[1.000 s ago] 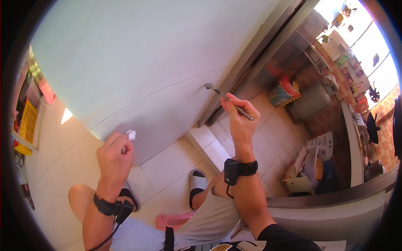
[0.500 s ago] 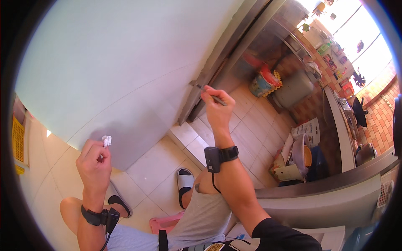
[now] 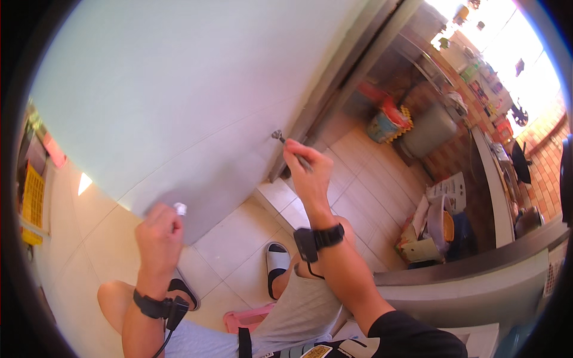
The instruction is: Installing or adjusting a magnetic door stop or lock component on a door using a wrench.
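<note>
My right hand (image 3: pixel 310 176) is closed round the thin dark handle of a small scraper-like tool (image 3: pixel 277 135). Its grey, widened tip is at the pale wall (image 3: pixel 179 89), close to the wall's metal-edged corner; whether it touches cannot be told. Lower and to the left, my left hand (image 3: pixel 159 238) is closed on a crumpled white wad (image 3: pixel 180 209), which sticks out above the fingers. What the wad is made of is unclear. That hand is just in front of the wall's lower part, over its shadow.
Right of the corner are a blue bucket (image 3: pixel 382 128), a grey gas cylinder (image 3: pixel 427 131) and a heap of bags and tubs (image 3: pixel 436 224). A yellow crate (image 3: pixel 34 194) stands far left. Below me is a pink stool (image 3: pixel 236 320) on the tiled floor (image 3: pixel 209 262).
The view has shifted slightly. My right hand has brought the tool left and down, from the corner edge onto the wall face. My left hand has moved a little right with the wad.
</note>
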Demonstrator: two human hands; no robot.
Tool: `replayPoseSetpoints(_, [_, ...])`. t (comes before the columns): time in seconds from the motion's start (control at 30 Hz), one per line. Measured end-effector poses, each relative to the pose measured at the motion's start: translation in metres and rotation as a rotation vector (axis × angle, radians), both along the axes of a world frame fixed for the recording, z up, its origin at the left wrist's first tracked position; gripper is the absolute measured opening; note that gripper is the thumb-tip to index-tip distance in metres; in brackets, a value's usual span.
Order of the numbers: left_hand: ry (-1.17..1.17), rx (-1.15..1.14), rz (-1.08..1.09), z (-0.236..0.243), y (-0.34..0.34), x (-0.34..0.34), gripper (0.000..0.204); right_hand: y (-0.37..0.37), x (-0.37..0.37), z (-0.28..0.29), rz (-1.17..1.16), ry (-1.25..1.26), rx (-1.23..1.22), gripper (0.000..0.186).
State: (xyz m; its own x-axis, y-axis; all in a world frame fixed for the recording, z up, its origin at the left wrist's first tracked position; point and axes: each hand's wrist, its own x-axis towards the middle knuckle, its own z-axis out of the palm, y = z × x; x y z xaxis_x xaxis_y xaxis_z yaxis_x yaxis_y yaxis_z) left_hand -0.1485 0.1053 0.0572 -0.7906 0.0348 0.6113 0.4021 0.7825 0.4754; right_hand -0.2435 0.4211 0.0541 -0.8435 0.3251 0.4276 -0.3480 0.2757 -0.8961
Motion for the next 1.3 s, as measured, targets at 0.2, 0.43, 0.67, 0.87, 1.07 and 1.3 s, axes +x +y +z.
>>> replayPoseSetpoints(0.2, [-0.164,-0.026,-0.096,-0.003,0.026,0.015,0.014,-0.035,0.052,0.036,0.381,-0.184,0.046,0.014])
replayPoseSetpoints(0.43, [-0.579,-0.306,-0.271,-0.026,0.039,0.035,0.004,-0.078,0.081,0.031,0.718,0.072,0.144,0.018])
replayPoseSetpoints(0.67, [-0.621,-0.432,-0.352,-0.035,0.047,0.049,0.006,-0.112,0.093,0.019,0.766,0.134,0.272,0.019])
replayPoseSetpoints(0.87, [-0.552,-0.478,-0.302,-0.033,0.046,0.054,0.01,-0.11,0.088,0.013,0.713,0.171,0.243,0.017])
replayPoseSetpoints(1.07, [-0.374,-0.332,0.073,-0.001,0.011,0.031,0.007,-0.089,0.08,0.025,0.539,0.331,0.33,0.02])
replayPoseSetpoints(1.3, [0.015,0.039,0.103,0.021,-0.003,0.004,0.018,-0.079,0.074,0.016,0.515,0.238,0.416,0.014])
